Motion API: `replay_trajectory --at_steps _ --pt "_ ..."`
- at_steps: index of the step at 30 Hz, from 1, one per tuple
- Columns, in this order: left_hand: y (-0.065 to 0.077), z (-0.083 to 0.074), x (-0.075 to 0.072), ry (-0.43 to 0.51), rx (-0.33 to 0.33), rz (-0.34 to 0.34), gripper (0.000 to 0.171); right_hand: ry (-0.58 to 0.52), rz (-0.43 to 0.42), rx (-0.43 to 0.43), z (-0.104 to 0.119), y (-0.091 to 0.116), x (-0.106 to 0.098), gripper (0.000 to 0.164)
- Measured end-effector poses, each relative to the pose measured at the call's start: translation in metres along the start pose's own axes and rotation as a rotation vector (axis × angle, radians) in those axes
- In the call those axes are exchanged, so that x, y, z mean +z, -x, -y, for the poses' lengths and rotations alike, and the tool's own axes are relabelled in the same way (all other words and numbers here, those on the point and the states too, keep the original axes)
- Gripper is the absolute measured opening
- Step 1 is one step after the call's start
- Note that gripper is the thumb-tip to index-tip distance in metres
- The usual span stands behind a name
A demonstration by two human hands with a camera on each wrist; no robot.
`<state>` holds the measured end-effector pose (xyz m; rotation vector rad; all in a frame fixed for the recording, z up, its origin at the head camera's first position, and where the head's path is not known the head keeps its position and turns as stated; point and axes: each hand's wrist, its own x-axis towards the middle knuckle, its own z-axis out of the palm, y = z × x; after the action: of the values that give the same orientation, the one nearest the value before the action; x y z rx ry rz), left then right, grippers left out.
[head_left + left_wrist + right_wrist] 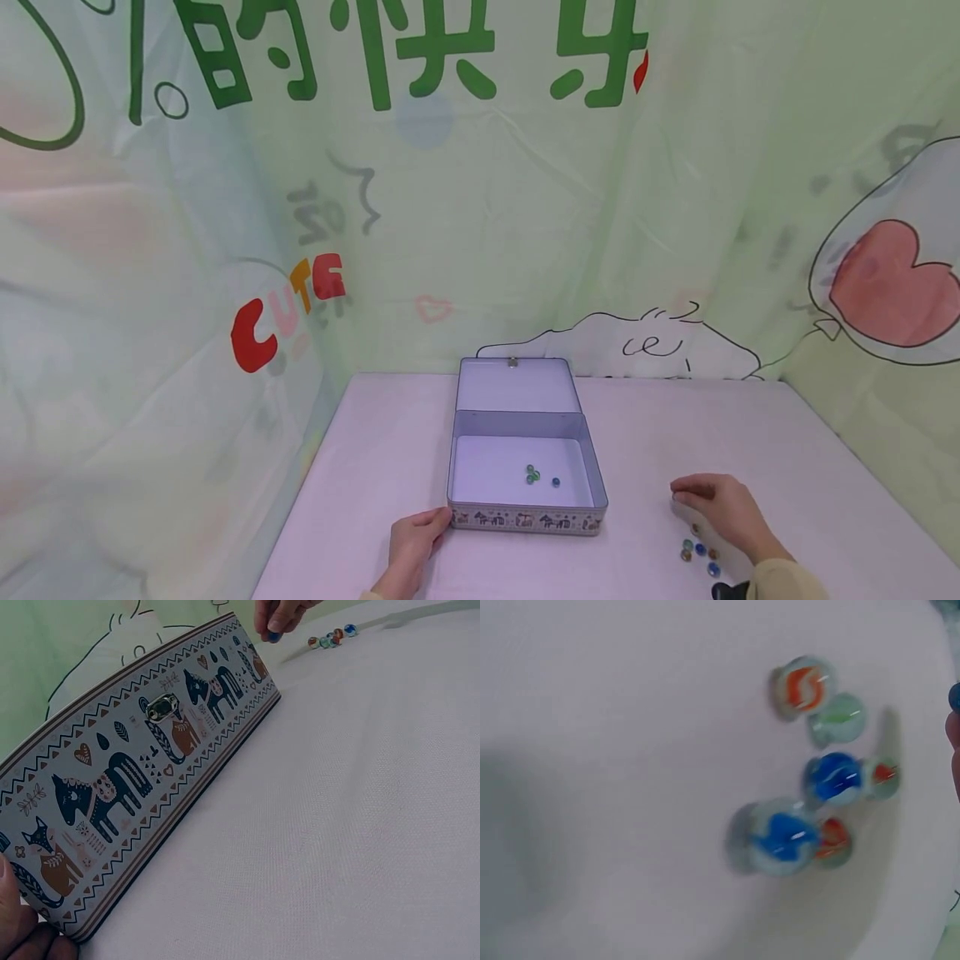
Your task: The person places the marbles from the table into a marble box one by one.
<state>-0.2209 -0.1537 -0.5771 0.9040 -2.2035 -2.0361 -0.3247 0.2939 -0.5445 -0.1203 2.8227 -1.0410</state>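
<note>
An open rectangular tin box [525,518] with animal patterns on its front wall stands on the table, its hinged lid [517,385] tipped back. Several small glass marbles [556,482] lie on its floor. My left hand [414,542] holds the box at its front left corner, thumb against the front and fingers curled at the bottom edge. Right of the box, my right hand [723,510] pinches a blue marble [274,636] between thumb and fingertips, above the table. A loose group of marbles, among them a blue-and-clear one [784,837], lies beneath that hand.
The white-covered table [337,467] carries the box and the loose marbles. Behind and to the left hang printed cloth curtains [487,208] close to the table's edges. A metal clasp [161,708] sticks out from the box front.
</note>
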Motion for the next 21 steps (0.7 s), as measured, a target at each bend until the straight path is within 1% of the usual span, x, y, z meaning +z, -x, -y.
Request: replay_trajectory --at_steps 4,7,10,16,21 --pt "-0.001 0.001 0.0 -0.001 -0.002 0.002 0.025 -0.047 -0.048 -0.064 0.012 0.002 -0.007 0.023" --pt "-0.001 0.002 0.0 -0.002 -0.006 0.0 0.024 -0.072 -0.064 -0.083 0.021 0.001 -0.01 0.024" --pt "-0.001 0.002 0.0 -0.007 -0.006 -0.002 0.022 -0.1 -0.06 -0.09 0.03 -0.002 -0.01 0.026" --pt "-0.001 0.001 0.0 -0.004 -0.006 -0.002 0.023 -0.152 -0.055 -0.113 0.049 -0.009 -0.005 0.026" --pt "-0.002 0.002 -0.001 0.004 0.002 0.009 0.025 -0.212 -0.03 -0.133 0.069 -0.016 0.007 0.026"
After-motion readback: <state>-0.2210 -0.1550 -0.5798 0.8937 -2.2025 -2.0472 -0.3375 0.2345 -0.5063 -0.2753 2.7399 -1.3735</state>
